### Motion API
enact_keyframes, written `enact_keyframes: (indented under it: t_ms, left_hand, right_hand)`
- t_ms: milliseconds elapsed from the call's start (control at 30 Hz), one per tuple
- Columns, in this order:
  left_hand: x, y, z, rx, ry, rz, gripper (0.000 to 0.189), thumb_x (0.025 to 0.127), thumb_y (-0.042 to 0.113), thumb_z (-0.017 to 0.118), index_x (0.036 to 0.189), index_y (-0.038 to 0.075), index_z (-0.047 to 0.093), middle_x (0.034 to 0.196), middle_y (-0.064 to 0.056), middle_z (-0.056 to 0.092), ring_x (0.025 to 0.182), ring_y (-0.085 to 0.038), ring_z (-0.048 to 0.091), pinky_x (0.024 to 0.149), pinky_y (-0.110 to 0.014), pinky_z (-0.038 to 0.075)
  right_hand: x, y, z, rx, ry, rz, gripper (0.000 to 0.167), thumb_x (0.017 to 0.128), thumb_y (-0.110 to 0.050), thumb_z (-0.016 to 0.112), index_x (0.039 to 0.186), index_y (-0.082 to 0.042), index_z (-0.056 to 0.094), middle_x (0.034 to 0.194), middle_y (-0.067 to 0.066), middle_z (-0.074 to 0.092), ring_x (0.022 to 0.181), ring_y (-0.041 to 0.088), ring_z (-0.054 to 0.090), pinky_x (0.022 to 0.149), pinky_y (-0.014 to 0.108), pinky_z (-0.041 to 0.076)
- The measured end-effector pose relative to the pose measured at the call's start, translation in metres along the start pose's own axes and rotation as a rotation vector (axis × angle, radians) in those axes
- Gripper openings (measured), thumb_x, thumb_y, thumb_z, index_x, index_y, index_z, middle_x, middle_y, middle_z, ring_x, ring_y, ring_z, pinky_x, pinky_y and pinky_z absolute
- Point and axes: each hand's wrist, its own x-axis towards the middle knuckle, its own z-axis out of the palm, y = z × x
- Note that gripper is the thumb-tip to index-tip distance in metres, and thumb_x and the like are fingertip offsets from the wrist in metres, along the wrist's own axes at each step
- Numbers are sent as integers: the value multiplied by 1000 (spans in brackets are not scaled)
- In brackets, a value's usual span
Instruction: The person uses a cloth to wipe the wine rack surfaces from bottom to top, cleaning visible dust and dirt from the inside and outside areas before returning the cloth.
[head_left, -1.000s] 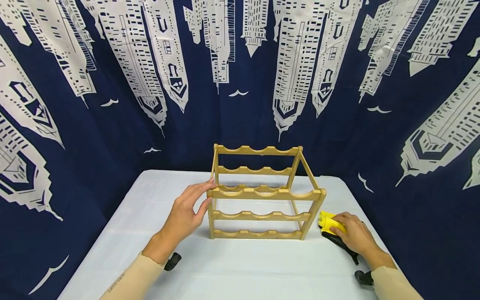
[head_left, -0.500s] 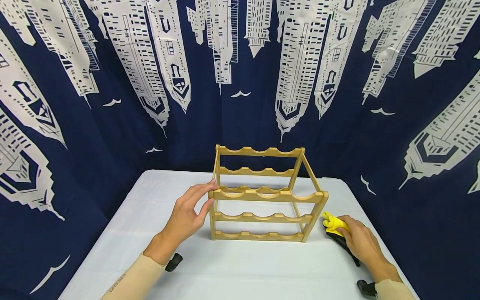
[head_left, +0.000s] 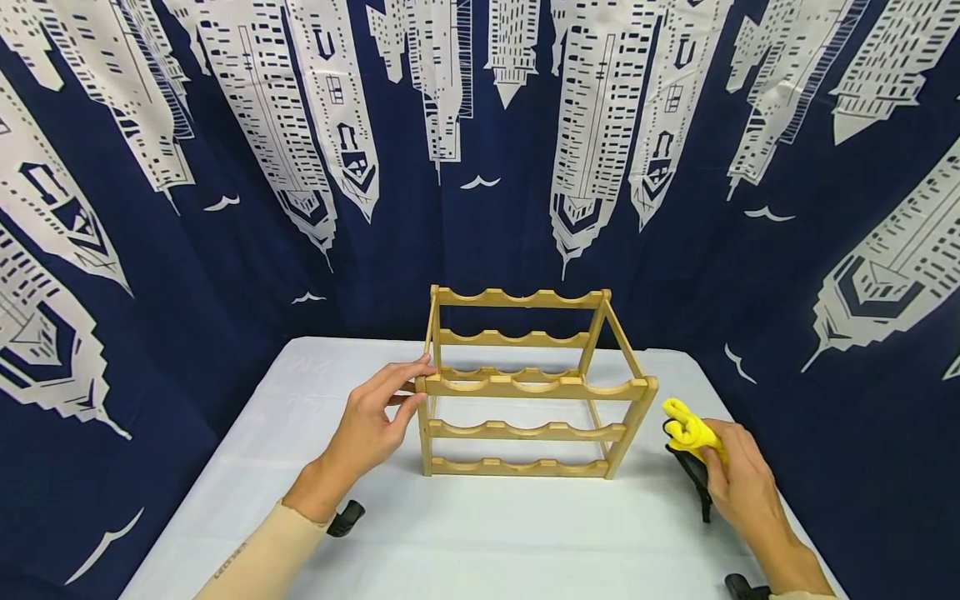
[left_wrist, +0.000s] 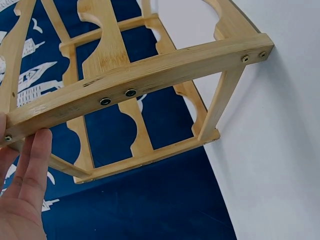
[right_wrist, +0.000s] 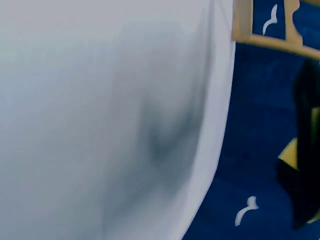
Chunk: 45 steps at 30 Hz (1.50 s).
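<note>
A light wooden wine rack (head_left: 525, 387) stands upright on the white-covered table in the head view. My left hand (head_left: 375, 408) grips its near upper left corner, thumb in front and fingers over the top. In the left wrist view, fingers (left_wrist: 35, 165) touch the rack's side post (left_wrist: 150, 82). To the right of the rack, my right hand (head_left: 750, 483) holds a rolled yellow cloth-like bundle (head_left: 686, 429) with a long black part (head_left: 692, 475) below it. The right wrist view shows only this bundle's dark part (right_wrist: 305, 155) and bits of yellow; that hand is out of its sight.
White cloth covers the table (head_left: 487, 533). Behind and beside it hangs a dark blue curtain (head_left: 480, 242) printed with white buildings and birds. Black wrist-camera mounts (head_left: 347, 518) show near each wrist. The bundle is near the table's right edge.
My right hand has moved the yellow and black bundle rightward, away from the rack, and its yellow end now points higher. My left hand stays on the rack's corner.
</note>
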Motion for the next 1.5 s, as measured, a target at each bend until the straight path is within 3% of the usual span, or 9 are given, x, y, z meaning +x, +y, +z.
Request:
enact_keyframes:
  t_ms: [100,367,533,833,933,1067,1167,1300,1500]
  left_hand:
    - [1,1,-1,-9,2,5,45,105,-6,81,147,9,76,144,-11,80,110,-26,87,92,-25,73]
    - [5,3,-5,8,-6,-20,46,103,-7,83,146,9,77,148,-9,79,108,-24,87,91,-28,74]
    - [6,3,-7,2,-14,-26,44,103,-6,84,144,8,78,145,-10,79,107,-23,87,91,-22,72]
    - [11,5,-6,-7,-24,8,43,101,-9,85,140,6,79,144,-13,80,104,-27,88,83,-25,74]
    - [12,4,-6,-7,-26,9,42,101,-8,84,140,7,79,144,-13,81,103,-27,88,81,-26,74]
    - [12,3,-7,-14,-30,9,41,101,-10,84,139,5,79,143,-14,81,102,-29,88,79,-25,74]
    - [12,3,-8,-15,-39,4,40,102,-9,84,139,4,79,143,-13,81,102,-29,88,80,-24,73]
    - [12,5,-9,-15,-60,-26,40,102,-7,84,140,6,79,145,-11,80,104,-27,88,81,-21,72]
    - [12,8,-10,-33,-79,-49,43,101,-7,86,140,10,80,144,-14,81,103,-27,88,81,-20,72]
  right_hand:
    - [11,-17,-2,52,96,-116,57,127,-35,46,122,16,69,115,30,72,107,35,59,127,3,34]
    - [44,-75,10,82,294,-416,30,122,-11,52,117,13,69,106,35,71,90,50,62,124,14,45]
    - [52,-97,23,73,212,-508,30,123,-10,49,122,5,75,109,27,75,93,41,68,100,30,53]
    - [49,-125,54,109,-77,-596,41,126,-31,53,144,-5,79,128,10,82,109,28,76,94,40,61]
    - [48,-137,69,112,-202,-594,37,116,-27,76,148,-10,77,133,4,82,112,23,77,95,38,66]
    - [47,-153,93,98,-299,-610,66,84,-18,106,143,-15,76,132,-1,82,114,18,78,97,35,69]
    - [48,-165,111,96,-309,-615,70,78,-19,111,138,-15,76,130,-3,83,115,17,80,98,35,71]
    - [50,-179,131,112,-304,-585,60,83,-22,109,133,-14,78,127,-3,84,113,17,83,97,35,72]
    - [52,-196,158,135,-171,-615,57,80,-26,111,124,-11,79,116,-2,88,98,14,86,81,27,73]
